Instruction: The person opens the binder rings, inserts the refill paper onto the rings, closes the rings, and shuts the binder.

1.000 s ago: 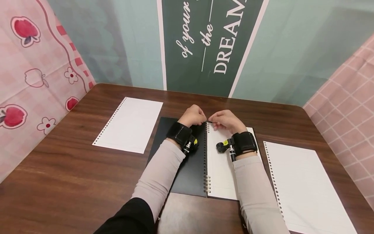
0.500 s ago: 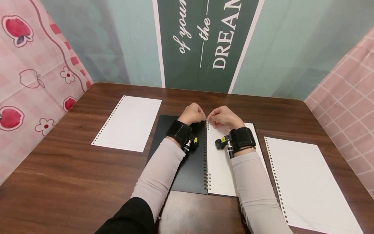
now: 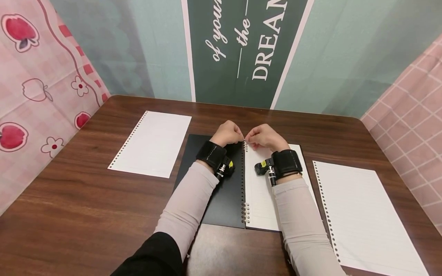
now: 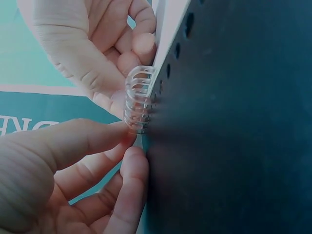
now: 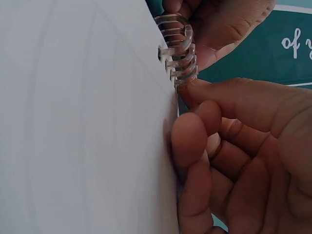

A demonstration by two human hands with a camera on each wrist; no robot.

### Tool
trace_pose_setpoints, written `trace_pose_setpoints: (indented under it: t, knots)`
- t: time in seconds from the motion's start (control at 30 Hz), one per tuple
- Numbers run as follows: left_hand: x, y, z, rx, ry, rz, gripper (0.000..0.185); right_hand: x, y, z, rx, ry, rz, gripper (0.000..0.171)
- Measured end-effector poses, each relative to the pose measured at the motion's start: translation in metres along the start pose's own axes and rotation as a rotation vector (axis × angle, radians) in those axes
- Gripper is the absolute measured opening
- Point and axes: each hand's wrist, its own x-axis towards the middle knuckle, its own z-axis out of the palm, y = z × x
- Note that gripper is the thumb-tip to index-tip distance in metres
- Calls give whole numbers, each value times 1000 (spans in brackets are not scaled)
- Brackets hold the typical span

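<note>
An open ring-bound notebook lies before me, its black cover (image 3: 222, 199) on the left and white pages (image 3: 259, 203) on the right. At the top of its spine, my left hand (image 3: 227, 134) pinches the end of a short strip of clear plastic binding rings (image 4: 137, 97) between thumb and finger. From the page side, my right hand (image 3: 267, 138) pinches the same ring strip, fingertips close to the left ones. In the right wrist view, the clear loops pass through holes at the page edge. Another ring strip (image 3: 245, 213) sits at the lower spine.
To the left, a loose white sheet (image 3: 152, 143) with punched holes lies on the wooden table (image 3: 86, 207). A second punched, lined sheet (image 3: 366, 214) lies to the right. A fabric backdrop (image 3: 235, 76) stands behind the table.
My fingertips have come closer together at the top of the spine, and the dark piece showing between them earlier is now hidden. The head view has shifted slightly.
</note>
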Motion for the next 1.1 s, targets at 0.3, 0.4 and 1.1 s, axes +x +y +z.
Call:
trace_pose_setpoints:
  t: [0.3, 0.4, 1.1]
  knots:
    - [-5, 2, -1, 19, 14, 39, 11, 0, 2, 1, -22, 12, -15, 16]
    - [-6, 3, -1, 40, 19, 46, 10, 0, 3, 0, -23, 13, -21, 16]
    - [-5, 0, -3, 56, -17, 52, 11, -1, 6, -4, 116, -67, 50, 21]
